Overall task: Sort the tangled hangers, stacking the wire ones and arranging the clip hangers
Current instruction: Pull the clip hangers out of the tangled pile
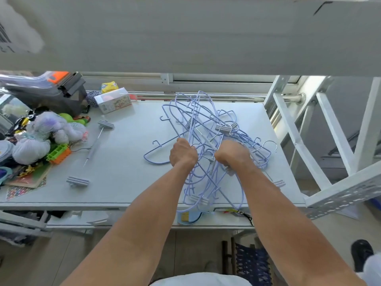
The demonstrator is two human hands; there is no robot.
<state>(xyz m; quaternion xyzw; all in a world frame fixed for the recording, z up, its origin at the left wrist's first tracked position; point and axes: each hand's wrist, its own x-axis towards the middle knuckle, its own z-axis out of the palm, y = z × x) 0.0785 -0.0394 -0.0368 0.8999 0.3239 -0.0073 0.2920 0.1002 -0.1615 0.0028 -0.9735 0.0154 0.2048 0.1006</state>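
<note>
A tangled heap of lilac wire hangers (206,120) lies on the right half of the white table (123,182), with grey clip hangers mixed in; one grey clip (224,128) shows near its top. My left hand (182,152) grips wires at the heap's left side. My right hand (233,154) is curled around wires in the heap's middle. One clip hanger (93,149) lies apart on the table's left half, its clips (78,181) at each end. The heap's near end hangs over the table's front edge.
Toys, a plush animal (45,133), a green and orange basket (58,154), a small box (113,102) and a dark case (51,89) crowd the table's left end. White metal frame bars (329,141) stand to the right. A shelf (185,220) lies below the table.
</note>
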